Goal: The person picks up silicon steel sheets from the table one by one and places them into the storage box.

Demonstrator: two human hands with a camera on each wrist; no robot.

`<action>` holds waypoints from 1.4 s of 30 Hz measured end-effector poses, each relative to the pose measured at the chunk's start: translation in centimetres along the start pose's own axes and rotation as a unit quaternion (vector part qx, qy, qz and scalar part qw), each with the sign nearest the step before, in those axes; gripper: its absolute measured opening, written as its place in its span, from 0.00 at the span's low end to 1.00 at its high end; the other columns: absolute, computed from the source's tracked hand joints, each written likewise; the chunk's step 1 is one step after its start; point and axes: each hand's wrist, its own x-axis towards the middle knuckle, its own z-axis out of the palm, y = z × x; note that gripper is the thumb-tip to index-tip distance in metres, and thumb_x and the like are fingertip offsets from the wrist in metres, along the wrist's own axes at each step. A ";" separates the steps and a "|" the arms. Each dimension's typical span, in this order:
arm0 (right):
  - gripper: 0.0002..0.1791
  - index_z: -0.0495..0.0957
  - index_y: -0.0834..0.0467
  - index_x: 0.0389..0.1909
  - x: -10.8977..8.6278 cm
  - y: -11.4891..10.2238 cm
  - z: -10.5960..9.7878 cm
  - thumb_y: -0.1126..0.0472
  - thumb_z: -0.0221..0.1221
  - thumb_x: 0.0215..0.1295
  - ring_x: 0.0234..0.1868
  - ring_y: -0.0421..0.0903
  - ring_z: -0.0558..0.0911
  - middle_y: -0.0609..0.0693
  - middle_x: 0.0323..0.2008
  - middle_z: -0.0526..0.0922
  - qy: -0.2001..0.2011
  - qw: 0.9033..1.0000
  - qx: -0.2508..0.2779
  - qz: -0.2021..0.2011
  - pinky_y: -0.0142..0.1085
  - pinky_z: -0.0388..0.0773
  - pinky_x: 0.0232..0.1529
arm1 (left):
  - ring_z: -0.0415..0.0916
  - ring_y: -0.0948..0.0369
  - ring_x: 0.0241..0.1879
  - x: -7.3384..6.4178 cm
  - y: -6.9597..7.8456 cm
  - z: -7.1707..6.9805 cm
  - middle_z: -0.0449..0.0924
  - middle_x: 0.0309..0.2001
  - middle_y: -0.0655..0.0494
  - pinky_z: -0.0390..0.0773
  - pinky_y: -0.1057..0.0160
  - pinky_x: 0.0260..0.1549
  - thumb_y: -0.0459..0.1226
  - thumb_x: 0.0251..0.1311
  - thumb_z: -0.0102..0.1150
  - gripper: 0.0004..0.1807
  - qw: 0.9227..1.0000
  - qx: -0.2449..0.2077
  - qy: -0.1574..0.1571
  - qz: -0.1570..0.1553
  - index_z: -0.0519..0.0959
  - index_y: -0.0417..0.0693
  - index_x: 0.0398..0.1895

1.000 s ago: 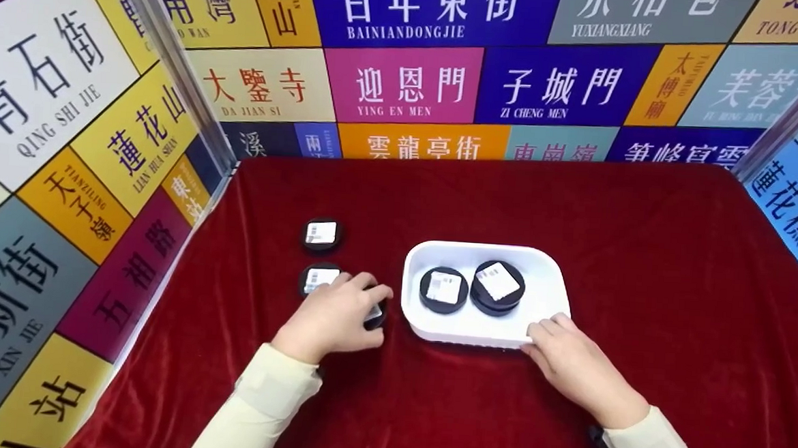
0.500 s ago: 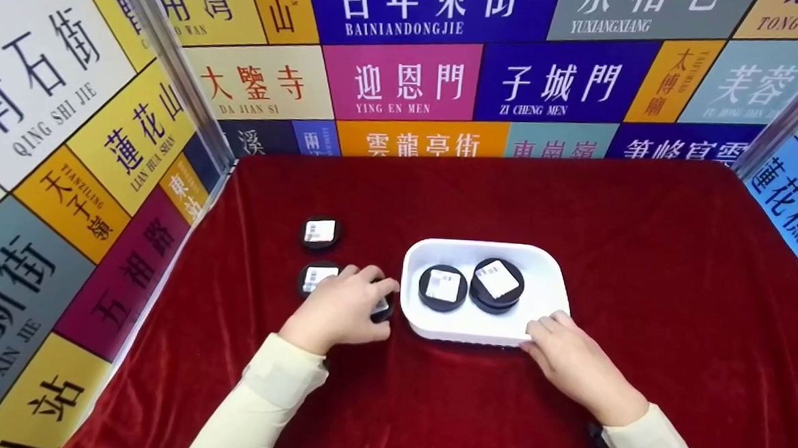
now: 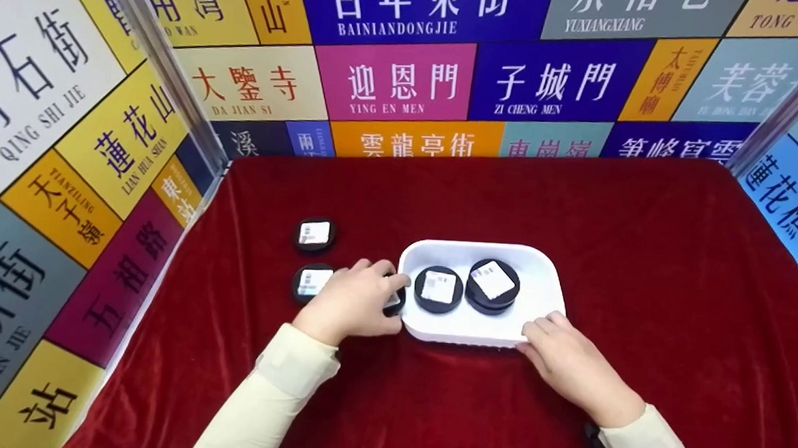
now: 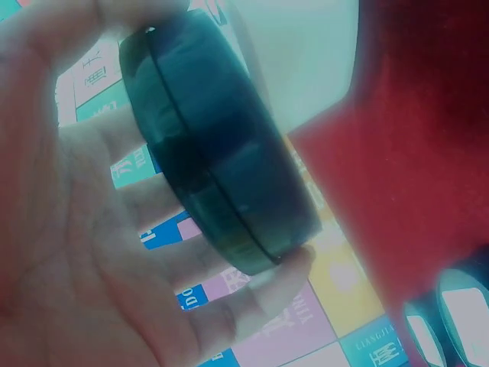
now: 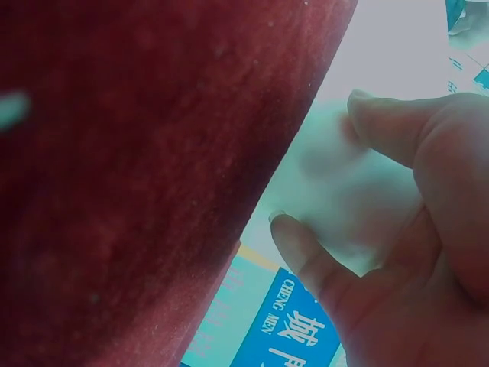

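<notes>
My left hand [image 3: 357, 300] holds a flat round black container [image 4: 221, 145] at the left edge of a white plastic tray [image 3: 539, 306]. In the left wrist view, thumb and fingertips grip its edges, and a seam runs round its side. My right hand [image 3: 573, 363] pinches the tray's near right rim. Inside the tray lie a single black container [image 3: 438, 289] and, to its right, a small stack of black containers [image 3: 493, 283], with white labels on top.
Two more labelled black containers, a far one [image 3: 315, 234] and a near one [image 3: 312, 282], lie left of the tray on the red velvet cloth [image 3: 444, 404]. Panels with street names [image 3: 393, 80] wall the table at the back and sides.
My left hand has moved right with the black container, from the cloth to the tray's left edge. The right hand stays on the rim.
</notes>
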 end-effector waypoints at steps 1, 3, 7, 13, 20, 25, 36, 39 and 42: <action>0.15 0.71 0.54 0.28 0.0 0.0 0.0 0.62 0.71 0.58 0.33 0.45 0.69 0.45 0.26 0.73 0.002 1.000 -0.001 -0.002 0.36 0.72 0.32 | 0.75 0.49 0.45 0.1 0.0 0.0 0.78 0.53 0.51 0.79 0.45 0.39 0.46 0.47 0.63 0.28 1.000 0.002 0.001 0.001 0.79 0.56 0.56; 0.15 0.71 0.54 0.28 0.1 0.0 0.0 0.62 0.71 0.58 0.33 0.45 0.69 0.45 0.25 0.73 0.005 1.000 -0.001 -0.005 0.36 0.72 0.32 | 0.75 0.49 0.45 0.2 0.1 -0.1 0.78 0.53 0.51 0.79 0.46 0.38 0.47 0.47 0.63 0.27 1.000 0.005 0.002 0.002 0.79 0.56 0.56; 0.15 0.71 0.54 0.28 0.1 0.0 0.1 0.62 0.71 0.58 0.33 0.45 0.69 0.44 0.25 0.73 0.005 1.000 -0.001 -0.009 0.35 0.71 0.32 | 0.75 0.50 0.45 0.6 0.3 -0.1 0.79 0.54 0.52 0.80 0.46 0.39 0.49 0.48 0.64 0.27 1.000 0.010 0.003 0.004 0.79 0.57 0.55; 0.15 0.71 0.54 0.28 0.0 0.2 -0.1 0.62 0.70 0.59 0.33 0.45 0.70 0.44 0.25 0.73 -0.002 1.000 0.001 0.002 0.36 0.72 0.33 | 0.74 0.51 0.46 2.0 1.1 -0.5 0.78 0.54 0.53 0.81 0.47 0.40 0.49 0.48 0.65 0.28 1.000 0.017 -0.011 0.002 0.79 0.59 0.57; 0.15 0.71 0.54 0.27 0.0 0.2 -0.2 0.62 0.70 0.59 0.35 0.45 0.70 0.45 0.26 0.73 0.000 1.000 -0.001 0.004 0.37 0.73 0.34 | 0.74 0.51 0.49 3.9 2.3 -0.9 0.77 0.54 0.54 0.80 0.46 0.44 0.50 0.49 0.64 0.29 0.999 0.026 -0.032 0.000 0.78 0.60 0.59; 0.14 0.71 0.54 0.28 0.1 0.0 -0.1 0.62 0.70 0.60 0.35 0.45 0.70 0.45 0.26 0.73 -0.005 1.000 0.001 0.005 0.37 0.73 0.34 | 0.75 0.50 0.49 4.6 2.7 -0.9 0.78 0.55 0.54 0.81 0.47 0.42 0.49 0.50 0.63 0.27 0.999 0.034 -0.034 0.009 0.78 0.59 0.57; 0.14 0.71 0.54 0.28 0.0 0.1 -0.2 0.62 0.69 0.60 0.35 0.45 0.70 0.45 0.26 0.73 -0.005 1.000 0.006 0.007 0.36 0.73 0.34 | 0.74 0.51 0.50 5.9 2.9 -0.7 0.77 0.60 0.55 0.81 0.47 0.43 0.50 0.49 0.63 0.28 1.000 0.019 -0.023 0.005 0.78 0.59 0.57; 0.14 0.71 0.54 0.28 0.0 0.1 -0.1 0.62 0.69 0.60 0.35 0.45 0.70 0.45 0.26 0.73 -0.005 1.000 0.007 0.002 0.36 0.73 0.35 | 0.74 0.52 0.50 6.2 2.9 -0.5 0.77 0.57 0.54 0.81 0.48 0.43 0.50 0.50 0.64 0.28 1.000 0.015 -0.026 0.000 0.79 0.59 0.58; 0.14 0.71 0.54 0.28 0.0 0.1 -0.1 0.62 0.69 0.60 0.34 0.45 0.70 0.45 0.26 0.73 -0.007 1.000 0.004 0.000 0.36 0.72 0.35 | 0.74 0.52 0.50 6.5 2.9 -0.3 0.77 0.56 0.54 0.81 0.48 0.43 0.50 0.51 0.64 0.28 0.999 0.012 -0.029 -0.006 0.79 0.59 0.58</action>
